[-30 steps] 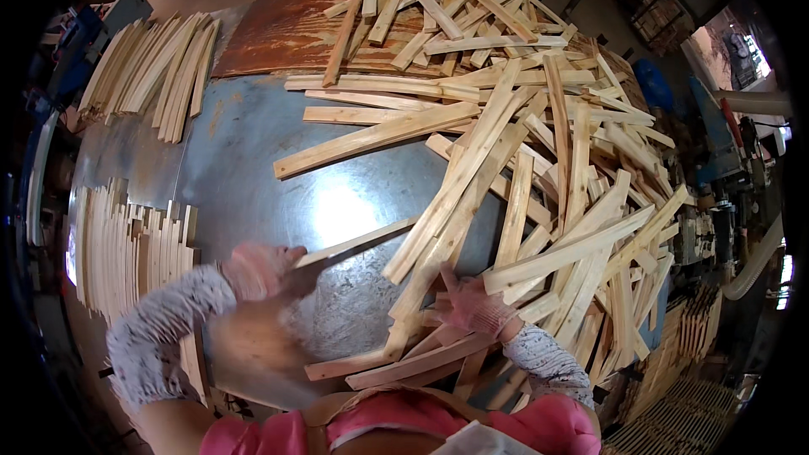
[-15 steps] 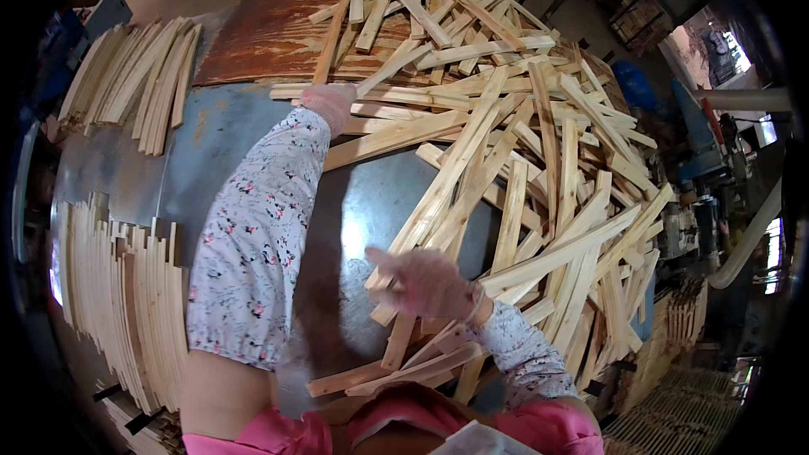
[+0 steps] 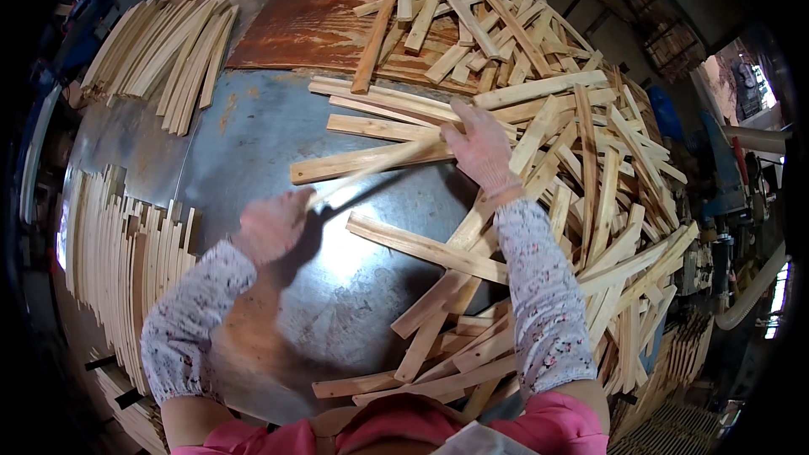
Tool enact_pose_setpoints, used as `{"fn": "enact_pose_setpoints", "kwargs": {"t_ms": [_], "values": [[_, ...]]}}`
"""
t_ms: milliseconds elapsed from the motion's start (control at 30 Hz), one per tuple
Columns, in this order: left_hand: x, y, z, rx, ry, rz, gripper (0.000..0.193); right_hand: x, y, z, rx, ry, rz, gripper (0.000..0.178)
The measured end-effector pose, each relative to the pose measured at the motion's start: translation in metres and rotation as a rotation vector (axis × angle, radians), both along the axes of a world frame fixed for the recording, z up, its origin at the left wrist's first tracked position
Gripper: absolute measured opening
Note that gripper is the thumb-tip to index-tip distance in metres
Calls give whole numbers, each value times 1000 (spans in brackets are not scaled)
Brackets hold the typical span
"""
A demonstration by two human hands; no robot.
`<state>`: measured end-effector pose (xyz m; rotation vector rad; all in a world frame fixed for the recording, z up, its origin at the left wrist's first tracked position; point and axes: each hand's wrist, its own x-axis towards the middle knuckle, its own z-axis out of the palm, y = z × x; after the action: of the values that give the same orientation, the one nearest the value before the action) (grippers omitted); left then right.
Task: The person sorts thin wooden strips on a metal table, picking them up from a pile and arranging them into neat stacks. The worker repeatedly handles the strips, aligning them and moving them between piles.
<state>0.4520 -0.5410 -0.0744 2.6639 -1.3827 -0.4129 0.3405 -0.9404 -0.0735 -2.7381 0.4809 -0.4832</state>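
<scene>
If it swings right, the wooden slat [image 3: 375, 168] could snag the jumbled pile [image 3: 586, 160]

Fingers of the left hand [image 3: 274, 226] hold its near end above the surface [image 3: 261, 143]; whether those of the right hand [image 3: 482, 149] grip its far end, I cannot tell.

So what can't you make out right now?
Head view: near end of the held wooden slat, hidden by the left hand.
Head view: lower pieces of the loose slat pile, covered by upper ones.
Head view: upper end of the pale curved pipe, cut off by the picture's dark edge.
</scene>
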Motion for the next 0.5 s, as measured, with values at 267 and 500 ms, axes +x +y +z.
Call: {"fn": "enact_pose_setpoints", "kwargs": {"t_ms": [267, 500], "values": [[241, -145, -2, 33, -339, 434, 33, 67, -36, -68, -269, 267, -8, 68], [256, -264, -35, 105, -71, 137, 32, 62, -32, -49, -53, 583, 42, 60]]}}
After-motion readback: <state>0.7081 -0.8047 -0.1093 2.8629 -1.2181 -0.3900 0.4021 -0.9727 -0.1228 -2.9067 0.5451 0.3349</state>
